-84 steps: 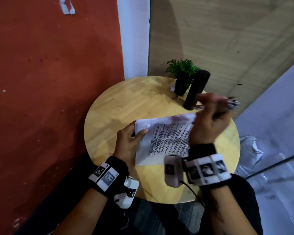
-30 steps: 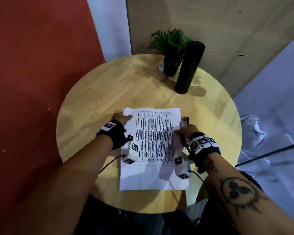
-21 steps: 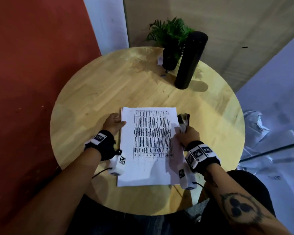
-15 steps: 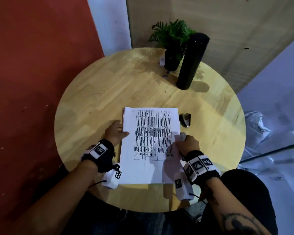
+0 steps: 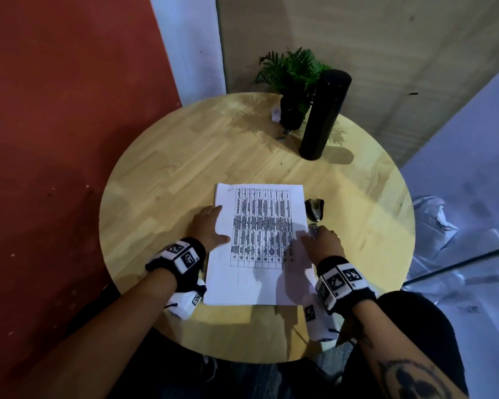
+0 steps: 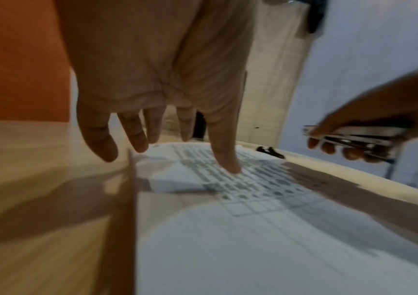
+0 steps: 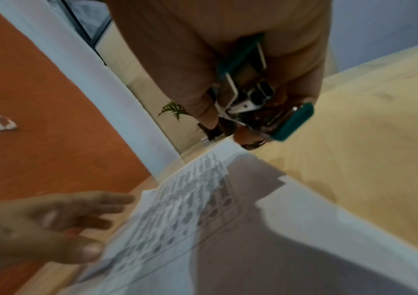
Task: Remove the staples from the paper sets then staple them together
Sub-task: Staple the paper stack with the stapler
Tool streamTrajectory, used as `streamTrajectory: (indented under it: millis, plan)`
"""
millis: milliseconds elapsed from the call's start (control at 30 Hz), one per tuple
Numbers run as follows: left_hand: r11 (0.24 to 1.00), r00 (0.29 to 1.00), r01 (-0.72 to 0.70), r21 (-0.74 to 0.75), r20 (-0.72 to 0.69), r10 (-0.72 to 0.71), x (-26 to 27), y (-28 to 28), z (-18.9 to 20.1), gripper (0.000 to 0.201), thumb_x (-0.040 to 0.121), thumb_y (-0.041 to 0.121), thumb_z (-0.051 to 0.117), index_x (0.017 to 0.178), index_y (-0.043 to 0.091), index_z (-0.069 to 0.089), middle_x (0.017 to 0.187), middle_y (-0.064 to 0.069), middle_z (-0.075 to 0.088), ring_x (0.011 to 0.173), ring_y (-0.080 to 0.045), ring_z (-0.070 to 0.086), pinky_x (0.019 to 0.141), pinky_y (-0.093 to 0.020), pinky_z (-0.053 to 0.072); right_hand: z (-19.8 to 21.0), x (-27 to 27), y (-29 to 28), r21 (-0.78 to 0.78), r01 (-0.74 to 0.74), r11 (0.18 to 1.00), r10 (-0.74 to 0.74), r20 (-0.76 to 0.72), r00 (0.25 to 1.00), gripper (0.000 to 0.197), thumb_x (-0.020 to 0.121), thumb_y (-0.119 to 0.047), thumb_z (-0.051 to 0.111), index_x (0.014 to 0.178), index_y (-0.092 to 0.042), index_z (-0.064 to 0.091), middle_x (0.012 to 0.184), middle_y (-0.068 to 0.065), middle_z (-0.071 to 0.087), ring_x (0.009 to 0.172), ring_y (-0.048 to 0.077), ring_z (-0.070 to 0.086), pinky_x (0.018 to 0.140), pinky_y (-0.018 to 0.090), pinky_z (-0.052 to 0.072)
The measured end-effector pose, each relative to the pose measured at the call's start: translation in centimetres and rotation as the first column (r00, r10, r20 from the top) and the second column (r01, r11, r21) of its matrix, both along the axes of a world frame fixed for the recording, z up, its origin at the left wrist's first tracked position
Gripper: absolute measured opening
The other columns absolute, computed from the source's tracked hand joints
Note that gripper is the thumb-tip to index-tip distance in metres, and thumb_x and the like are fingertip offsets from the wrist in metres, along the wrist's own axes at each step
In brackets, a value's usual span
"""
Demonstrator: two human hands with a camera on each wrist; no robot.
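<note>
Right wrist view is showing the right hand (image 7: pixel 230 65) curling its fingers around a teal-trimmed stapler (image 7: pixel 258 95), raised off the wood at the right edge of the paper stack (image 5: pixel 260 243). Left hand (image 5: pixel 209 226) is lying flat with straight fingers on the stack's left edge, which is resting on the round table (image 5: pixel 167 174). A dark staple remover (image 5: pixel 314 209) is sitting just beside the sheets. Stapling seems to be starting; next, the stapler's mouth needs sliding over a corner. Blur is hiding any staples.
</note>
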State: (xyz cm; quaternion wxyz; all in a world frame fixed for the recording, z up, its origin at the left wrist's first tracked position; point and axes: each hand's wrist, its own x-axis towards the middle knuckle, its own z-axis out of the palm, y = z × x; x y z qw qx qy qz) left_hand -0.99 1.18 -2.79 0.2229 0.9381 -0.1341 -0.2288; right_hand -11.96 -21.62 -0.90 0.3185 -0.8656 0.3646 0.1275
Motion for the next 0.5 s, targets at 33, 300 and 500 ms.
streamTrajectory:
  millis: [33,300,500]
  plan:
    - [0.996,0.997,0.074,0.056,-0.003,-0.074,-0.8,-0.3,0.5,0.090,0.078,0.031,0.075,0.149,0.019,0.021,0.158,-0.010,0.014,0.144,-0.028,0.013,0.117,-0.040,0.017,0.3,-0.4,0.4,0.007,0.019,1.000,-0.019,0.041,0.999,0.037,0.094,-0.026,0.044,0.121,-0.001,0.044,0.127,0.023,0.046,0.114,0.037,0.049,0.090,0.039,0.039]
    - [0.859,0.920,0.391,0.330,-0.149,-0.362,-4.2,-1.5,0.4,0.099,0.076,0.032,0.077,0.150,0.029,0.012,0.159,-0.009,-0.008,0.146,-0.032,-0.001,0.117,-0.045,0.017,2.4,1.5,5.7,0.119,-0.256,0.959,0.262,-0.037,0.964,0.041,0.096,-0.023,0.043,0.127,0.003,0.036,0.134,0.022,0.036,0.125,0.033,0.039,0.102,0.037,0.034]
    - [0.839,0.921,0.388,0.381,-0.118,-0.372,-4.2,-2.0,0.6,0.102,0.073,0.039,0.078,0.151,0.024,0.012,0.159,-0.015,-0.005,0.144,-0.036,0.007,0.117,-0.042,0.018,2.2,8.0,6.8,-0.104,-0.200,0.974,0.208,0.069,0.976,0.042,0.092,-0.023,0.051,0.128,-0.003,0.038,0.140,0.017,0.030,0.123,0.036,0.040,0.093,0.043,0.041]
